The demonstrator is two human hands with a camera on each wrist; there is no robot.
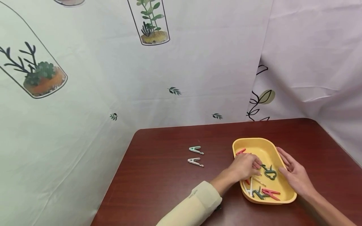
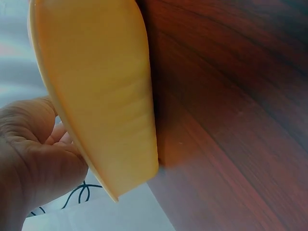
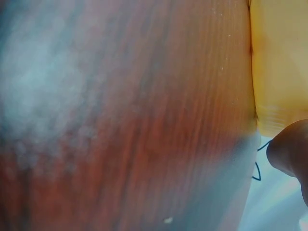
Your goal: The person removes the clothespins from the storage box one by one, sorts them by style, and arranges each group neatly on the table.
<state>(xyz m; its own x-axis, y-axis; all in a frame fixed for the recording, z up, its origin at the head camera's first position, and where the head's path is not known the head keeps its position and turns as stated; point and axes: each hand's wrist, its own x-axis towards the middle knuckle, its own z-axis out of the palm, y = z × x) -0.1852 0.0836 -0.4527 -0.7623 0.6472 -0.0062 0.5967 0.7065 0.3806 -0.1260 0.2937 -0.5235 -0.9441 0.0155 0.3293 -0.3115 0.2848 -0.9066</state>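
Note:
A yellow plastic tray stands on the table's right side, with clothespins scattered inside it. My left hand reaches over its left rim, fingers down among the pins and close to a dark green clothespin; I cannot tell whether they pinch one. My right hand holds the tray's right side, thumb at the rim and fingers along the outer wall. Near the tray's front lie a pink clothespin, a second green clothespin and a white clothespin. The left wrist view shows mostly the tray's outer wall.
Two pale clothespins, one green-tinged and one white, lie left of the tray on the dark red-brown table. Behind the table's back edge hangs a white cloth printed with plants.

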